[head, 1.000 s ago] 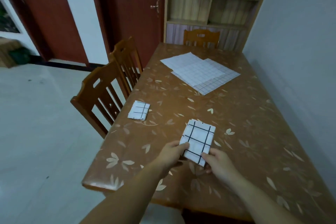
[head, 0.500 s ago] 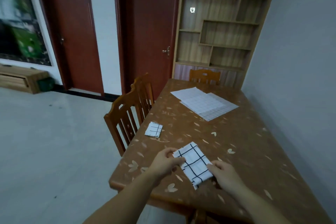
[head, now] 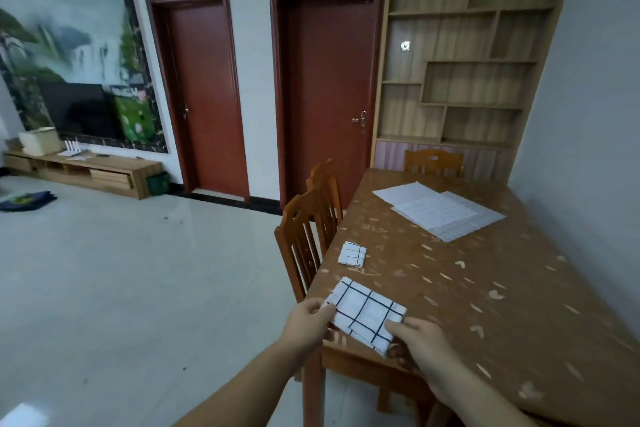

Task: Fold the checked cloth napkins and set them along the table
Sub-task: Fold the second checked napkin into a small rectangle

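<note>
A folded white napkin with black checks [head: 367,312] lies at the near left corner of the brown leaf-patterned table [head: 485,288]. My left hand [head: 308,322] pinches its left end and my right hand [head: 415,340] grips its near right corner. A smaller folded checked napkin [head: 352,254] rests on the table's left edge, farther along. Flat unfolded checked cloths [head: 440,211] lie spread at the far end of the table.
Two wooden chairs [head: 308,229] stand against the table's left side and a third [head: 433,161] at its far end. A grey wall runs along the right. Shelving and two red doors stand behind, with open tiled floor to the left.
Both hands have carried the folded napkin left to the table's near corner and turned it. The view has lifted and swung left, showing more of the room.
</note>
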